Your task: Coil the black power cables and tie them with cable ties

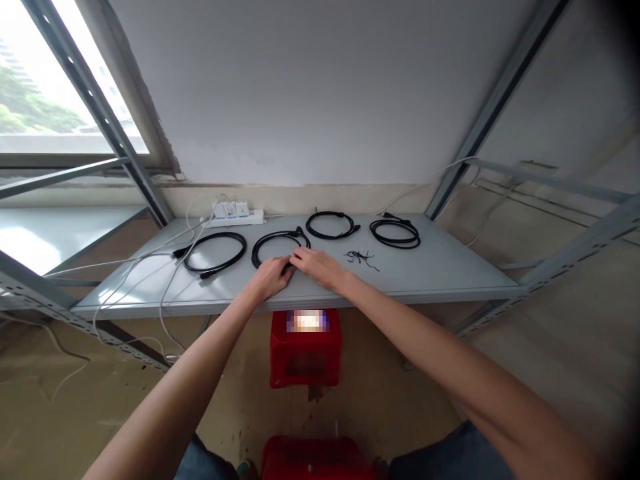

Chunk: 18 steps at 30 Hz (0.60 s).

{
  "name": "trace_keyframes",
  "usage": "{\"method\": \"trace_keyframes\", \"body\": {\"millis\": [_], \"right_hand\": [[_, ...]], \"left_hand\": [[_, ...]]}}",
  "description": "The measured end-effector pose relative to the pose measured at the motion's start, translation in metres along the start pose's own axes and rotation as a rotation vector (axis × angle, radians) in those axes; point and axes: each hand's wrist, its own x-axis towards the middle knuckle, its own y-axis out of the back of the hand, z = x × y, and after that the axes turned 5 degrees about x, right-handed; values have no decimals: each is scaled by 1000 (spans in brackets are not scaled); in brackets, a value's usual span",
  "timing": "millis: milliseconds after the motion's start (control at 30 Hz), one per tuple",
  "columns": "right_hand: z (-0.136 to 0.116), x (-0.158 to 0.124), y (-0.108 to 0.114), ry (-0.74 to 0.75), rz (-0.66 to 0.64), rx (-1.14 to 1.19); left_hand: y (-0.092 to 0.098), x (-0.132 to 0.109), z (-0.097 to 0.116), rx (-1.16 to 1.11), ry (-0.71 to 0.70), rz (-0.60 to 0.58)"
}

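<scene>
Both hands meet at the near side of a coiled black cable (257, 250) on the grey shelf (440, 277). My left hand (273, 277) is closed round the coil's front part. My right hand (316, 264) is closed at its near right part, fingertips pressed together beside the left ones. Between them a short dark piece of the cable shows. Other black coils lie around: one (243, 248) to the left, one (330, 225) behind on the right, one (395, 233) further right. A small heap of thin black ties (359, 256) lies right of my right hand.
A white power strip (255, 217) with plugged adapters stands at the back left, and white cords run over the shelf's left edge. Metal uprights flank the shelf. Below are a red stool (306, 357) and another red stool (310, 457).
</scene>
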Motion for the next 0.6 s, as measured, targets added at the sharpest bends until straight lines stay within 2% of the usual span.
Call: {"method": "trace_keyframes", "body": {"millis": [100,200,400,500,600], "right_hand": [[2,0,-4,21,73,-41],[3,1,-4,27,86,-33],[0,4,-1,-65,122,-49],[-6,6,-5,-175,140,-29],[-14,10,-10,-417,182,131]], "left_hand": [[-1,0,-1,-13,-12,8],[0,1,0,-22,-13,3],[1,2,0,-34,-16,-2],[0,1,-1,-24,-17,0],[-1,0,-3,-19,-19,3]]}}
